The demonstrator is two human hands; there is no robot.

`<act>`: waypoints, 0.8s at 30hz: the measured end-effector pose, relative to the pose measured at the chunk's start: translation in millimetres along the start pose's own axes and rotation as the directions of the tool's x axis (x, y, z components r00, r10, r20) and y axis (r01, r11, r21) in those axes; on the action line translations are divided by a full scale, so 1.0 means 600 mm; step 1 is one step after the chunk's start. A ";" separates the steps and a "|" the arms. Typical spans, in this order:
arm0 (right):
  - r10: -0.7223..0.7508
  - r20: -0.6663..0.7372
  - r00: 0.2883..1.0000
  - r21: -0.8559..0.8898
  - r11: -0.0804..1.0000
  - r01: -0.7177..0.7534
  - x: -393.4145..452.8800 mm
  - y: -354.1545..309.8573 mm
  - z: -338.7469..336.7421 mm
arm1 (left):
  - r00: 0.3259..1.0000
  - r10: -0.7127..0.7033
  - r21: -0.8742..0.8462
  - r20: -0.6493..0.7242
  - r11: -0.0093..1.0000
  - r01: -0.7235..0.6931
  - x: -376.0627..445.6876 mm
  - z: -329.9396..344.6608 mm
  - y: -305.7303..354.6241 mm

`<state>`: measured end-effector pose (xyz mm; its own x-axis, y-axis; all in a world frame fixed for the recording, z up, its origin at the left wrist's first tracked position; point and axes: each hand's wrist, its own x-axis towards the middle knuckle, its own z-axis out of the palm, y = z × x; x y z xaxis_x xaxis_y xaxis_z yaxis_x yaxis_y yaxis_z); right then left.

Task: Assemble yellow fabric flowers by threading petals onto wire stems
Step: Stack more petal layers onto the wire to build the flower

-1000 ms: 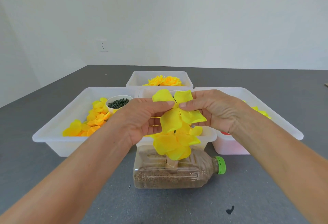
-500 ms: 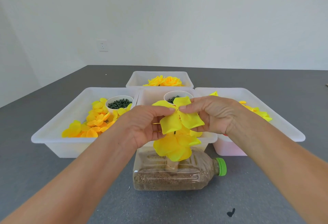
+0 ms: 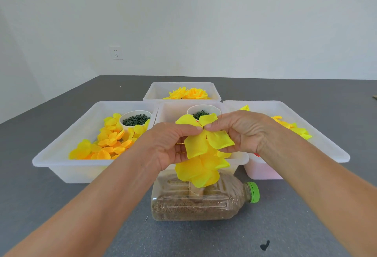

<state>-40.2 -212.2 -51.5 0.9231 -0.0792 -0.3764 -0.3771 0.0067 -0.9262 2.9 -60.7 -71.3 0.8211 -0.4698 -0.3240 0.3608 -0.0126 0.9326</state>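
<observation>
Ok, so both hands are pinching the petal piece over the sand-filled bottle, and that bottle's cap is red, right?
Not quite: the cap is green, as the head view shows. The rest holds: the left hand and right hand both pinch the petal piece over the sand-filled bottle.

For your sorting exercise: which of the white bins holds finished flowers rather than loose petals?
The far bin at the back, behind the other three: it holds full, rounded yellow flowers.

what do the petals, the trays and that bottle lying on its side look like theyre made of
Petals: thin matte fabric, creased and floppy. Left tray: translucent white plastic, likely, with a smooth moulded rim. Bottle: clear ribbed plastic holding brown grains, with a glossy green cap.
</observation>
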 end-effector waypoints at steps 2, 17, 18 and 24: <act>0.008 0.014 1.000 0.010 1.000 -0.009 0.001 0.004 0.000 | 1.000 -0.004 0.002 -0.004 1.000 0.004 0.001 0.000 -0.002; -0.006 0.055 0.998 -0.022 1.000 0.007 0.007 0.005 -0.007 | 0.990 0.093 0.041 -0.101 0.995 -0.089 0.007 -0.012 0.002; -0.012 0.057 0.998 -0.036 0.999 0.014 0.008 0.003 -0.008 | 0.987 0.111 0.061 -0.117 0.993 -0.105 0.008 -0.013 0.003; -0.028 0.040 0.999 -0.015 0.999 0.029 0.018 0.000 -0.012 | 0.982 0.143 0.167 -0.123 0.978 -0.122 0.005 -0.013 0.007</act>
<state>-31.0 -220.5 -55.4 0.9356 -0.0397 -0.3507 -0.3514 -0.0102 -0.9362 10.4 -55.1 -69.6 0.9123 -0.3550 -0.2042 0.1791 -0.1028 0.9785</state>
